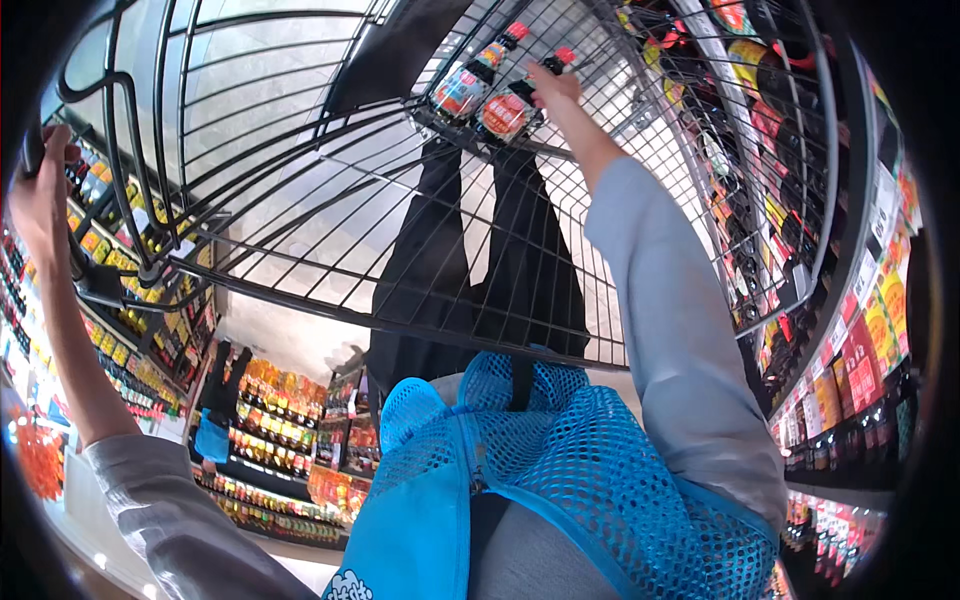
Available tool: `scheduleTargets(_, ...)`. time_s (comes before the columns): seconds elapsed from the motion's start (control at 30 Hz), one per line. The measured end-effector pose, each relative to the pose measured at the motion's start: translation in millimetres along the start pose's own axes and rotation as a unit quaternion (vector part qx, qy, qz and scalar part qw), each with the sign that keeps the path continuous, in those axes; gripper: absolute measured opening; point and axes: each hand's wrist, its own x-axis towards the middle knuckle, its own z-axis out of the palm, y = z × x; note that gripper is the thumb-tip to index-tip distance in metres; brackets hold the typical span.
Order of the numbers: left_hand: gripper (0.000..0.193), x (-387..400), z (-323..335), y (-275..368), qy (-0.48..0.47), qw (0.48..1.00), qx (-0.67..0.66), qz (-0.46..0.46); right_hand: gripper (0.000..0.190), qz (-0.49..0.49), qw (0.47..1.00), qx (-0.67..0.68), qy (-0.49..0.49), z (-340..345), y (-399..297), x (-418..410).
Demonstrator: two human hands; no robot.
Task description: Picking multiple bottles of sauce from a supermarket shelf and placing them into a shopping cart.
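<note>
Inside a black wire shopping cart (pixel 420 334), two dark sauce bottles with red caps stand side by side. The left bottle (pixel 459 91) has a colourful label and nothing touching it from my hands. My right hand (pixel 556 90) reaches down into the basket and has its fingers around the neck of the right bottle (pixel 506 114), which bears a red and white label. At the far left edge, my left hand (pixel 41 199) is wrapped around the dark handle (pixel 33 150) of the cart. Part of that handle is cut off by the dark rim of the picture.
Close along the right runs a shelf (pixel 814 330) of bottles and boxes with price tags. Shelves of bottled goods (pixel 274 409) stand at the lower left, where another person in dark trousers (pixel 223 382) is. Pale floor (pixel 292 326) shows beneath the cart.
</note>
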Motion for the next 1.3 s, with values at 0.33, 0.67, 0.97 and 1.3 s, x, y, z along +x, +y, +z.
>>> scheduleTargets(0.33, 0.034, -14.0, 5.6, 45.8, -0.026, 0.999, 0.027, 0.014, 0.028, 0.01, 0.986, 0.169, -0.003, -43.3, 33.9, -94.9)
scheduleTargets(0.67, 0.029, -33.9, -18.6, 99.3, 0.002, 0.998, -0.048, 0.028, 0.014, -0.568, 0.725, 0.372, 0.118, -341.5, -148.0, -391.9)
scheduleTargets(0.97, 0.026, -36.0, -19.1, 95.2, 0.047, 0.997, -0.057, 0.028, 0.046, -0.554, 0.522, 0.166, 0.627, -529.6, -274.1, -464.6)
scheduleTargets(1.3, 0.03, -45.8, -28.8, 94.9, 0.031, 0.999, -0.019, -0.032, 0.045, -0.414, 0.72, 0.101, 0.548, -563.9, -341.4, -459.3)
